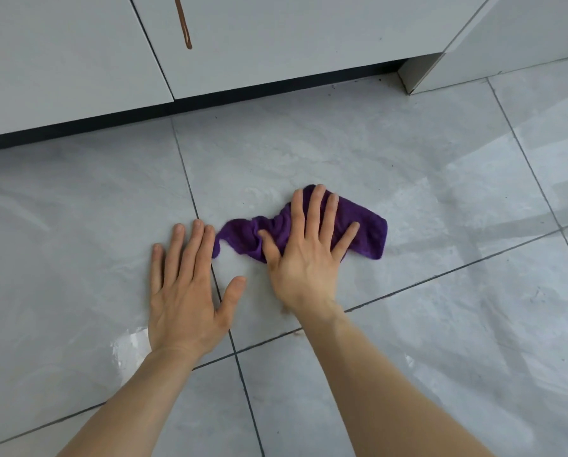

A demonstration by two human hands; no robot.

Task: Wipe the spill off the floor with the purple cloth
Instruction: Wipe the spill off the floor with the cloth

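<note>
The purple cloth (365, 229) lies crumpled on the grey tiled floor (407, 179). My right hand (305, 255) presses flat on top of it, fingers spread, thumb tucked into the folds. My left hand (187, 288) rests flat on the bare tile just left of the cloth, fingers extended, holding nothing; its fingertips almost touch the cloth's left end. A faint wet smear (262, 196) shows on the tile above the cloth. Small brown traces (287, 310) sit by my right wrist near the grout line.
White cabinet fronts (276, 37) with a dark toe-kick (210, 97) run along the back. A brown drip (185, 24) streaks down one cabinet door. A white panel corner (417, 74) stands at the back right. Wet sheen (127, 347) lies by my left wrist.
</note>
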